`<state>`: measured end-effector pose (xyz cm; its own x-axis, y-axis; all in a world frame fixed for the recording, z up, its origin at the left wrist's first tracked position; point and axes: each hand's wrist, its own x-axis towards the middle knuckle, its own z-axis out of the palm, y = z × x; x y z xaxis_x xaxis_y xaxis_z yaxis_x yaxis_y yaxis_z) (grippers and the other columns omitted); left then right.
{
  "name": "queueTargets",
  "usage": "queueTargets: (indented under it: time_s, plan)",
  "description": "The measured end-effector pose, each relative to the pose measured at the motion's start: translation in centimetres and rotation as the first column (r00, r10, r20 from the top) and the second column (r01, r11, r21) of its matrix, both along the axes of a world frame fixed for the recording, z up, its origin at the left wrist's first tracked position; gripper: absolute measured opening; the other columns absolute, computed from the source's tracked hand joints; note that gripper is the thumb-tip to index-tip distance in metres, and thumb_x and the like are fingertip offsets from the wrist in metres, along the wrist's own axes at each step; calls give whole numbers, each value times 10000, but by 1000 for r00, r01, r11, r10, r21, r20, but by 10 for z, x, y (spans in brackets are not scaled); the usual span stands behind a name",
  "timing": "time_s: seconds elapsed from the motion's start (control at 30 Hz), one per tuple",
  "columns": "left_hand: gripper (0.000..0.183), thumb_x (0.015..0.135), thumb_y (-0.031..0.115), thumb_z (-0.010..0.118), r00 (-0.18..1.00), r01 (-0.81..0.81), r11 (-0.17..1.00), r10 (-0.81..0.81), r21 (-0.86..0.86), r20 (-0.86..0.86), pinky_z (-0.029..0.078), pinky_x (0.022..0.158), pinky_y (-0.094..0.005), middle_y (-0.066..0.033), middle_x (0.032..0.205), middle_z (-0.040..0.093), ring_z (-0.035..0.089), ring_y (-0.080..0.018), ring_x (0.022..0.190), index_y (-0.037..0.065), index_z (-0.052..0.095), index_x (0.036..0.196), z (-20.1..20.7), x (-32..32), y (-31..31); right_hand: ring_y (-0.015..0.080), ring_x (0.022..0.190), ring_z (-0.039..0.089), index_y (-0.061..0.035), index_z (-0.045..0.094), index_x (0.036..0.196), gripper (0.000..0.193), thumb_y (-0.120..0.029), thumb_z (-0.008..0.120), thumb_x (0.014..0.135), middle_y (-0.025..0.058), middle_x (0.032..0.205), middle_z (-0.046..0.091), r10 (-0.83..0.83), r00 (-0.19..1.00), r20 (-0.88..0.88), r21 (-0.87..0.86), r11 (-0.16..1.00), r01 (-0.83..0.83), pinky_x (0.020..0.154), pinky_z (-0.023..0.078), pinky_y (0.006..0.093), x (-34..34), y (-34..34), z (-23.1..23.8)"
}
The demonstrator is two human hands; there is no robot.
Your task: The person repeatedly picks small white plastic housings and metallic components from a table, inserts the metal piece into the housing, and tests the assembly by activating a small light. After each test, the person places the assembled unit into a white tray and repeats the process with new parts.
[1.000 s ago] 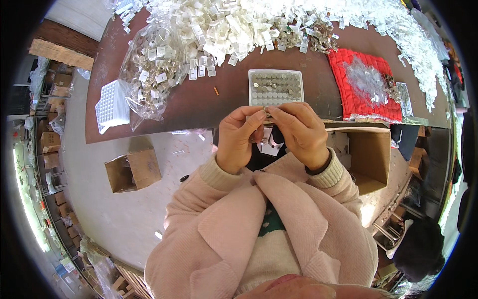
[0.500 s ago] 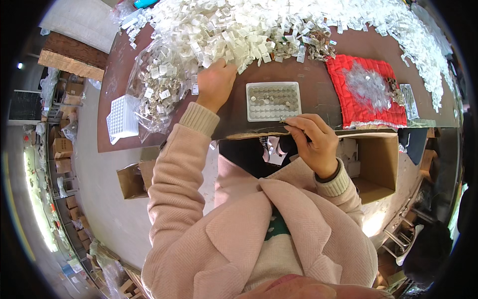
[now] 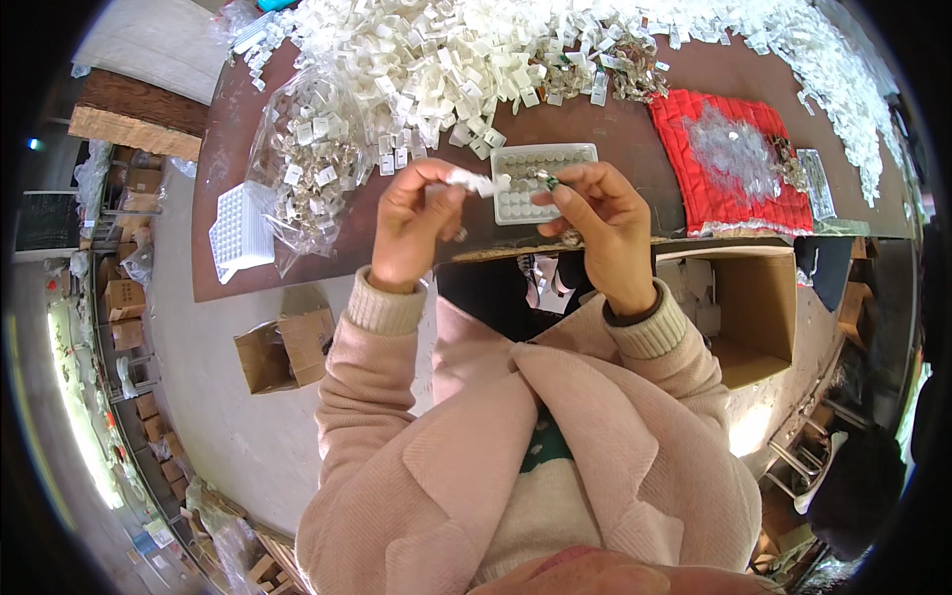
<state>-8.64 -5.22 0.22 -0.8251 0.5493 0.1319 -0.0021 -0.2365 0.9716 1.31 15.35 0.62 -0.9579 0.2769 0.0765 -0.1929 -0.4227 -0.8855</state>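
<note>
L hand (image 3: 421,203) pinching white plastic pc (image 3: 474,182), R hand (image 3: 590,208) pinching tiny shiny bit (image 3: 547,180), pcs apart nr tray (image 3: 518,217). Prob pairing step; next move needs careful lining-up imo.

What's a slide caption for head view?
Left hand pinches a white piece; right hand holds a small part near the tray.

Workshop: heaped plastic parts (image 3: 426,74), worktable (image 3: 630,149), cardboard boxes (image 3: 302,345)

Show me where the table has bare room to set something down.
Bare brown tabletop shows between the white rectangular plastic tray and the red quilted cloth, and between the clear plastic bag of small parts and the left hand. The far side is crowded with a heap of translucent white plastic pieces.
</note>
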Motion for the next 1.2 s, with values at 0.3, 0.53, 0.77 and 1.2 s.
queueTargets:
  time_s: [0.3, 0.53, 0.77, 1.2]
  plan:
    - [79, 1014, 51, 546, 990, 142, 972, -140, 187, -25, 350, 502, -198, -134, 1060, 585, 416, -55, 573, 39, 536, 1091, -4, 29, -7, 167, 976, 699, 19, 632, 1116, 153, 9, 635, 963, 77, 1032, 693, 116, 993, -2, -31, 993, -116, 768, 628, 285, 3, -19, 7]
    - [281, 850, -31, 776, 971, -206, 977, 195, 63, 140, 347, 488, -163, 53, 733, 583, 452, 5, 569, -1, 662, 1105, -5, 64, 13, 152, 914, 688, 42, 625, 1097, 140, 44, 632, 956, 91, 1016, 680, 18, 988, -155, 109, 994, -1, 786, 590, 271, 9, -36, 0]
    - [249, 898, -19, 726, 917, -378, 913, 347, 154, 198, 422, 456, -174, -39, 870, 677, 533, -28, 564, -29, 660, 1137, -8, 79, 24, 129, 851, 678, 19, 685, 1053, 169, 89, 657, 902, 77, 949, 677, -73, 978, -194, 416, 897, 150, 706, 555, 245, 13, -33, 9]
    - [289, 880, -28, 745, 949, -315, 931, 305, 183, 82, 430, 502, -146, -44, 892, 699, 546, -8, 626, -31, 672, 1160, -12, 77, 19, 82, 725, 612, -3, 726, 1041, 175, 61, 686, 882, 47, 898, 657, 67, 998, 17, 399, 914, -68, 616, 482, 212, 18, -25, 23]
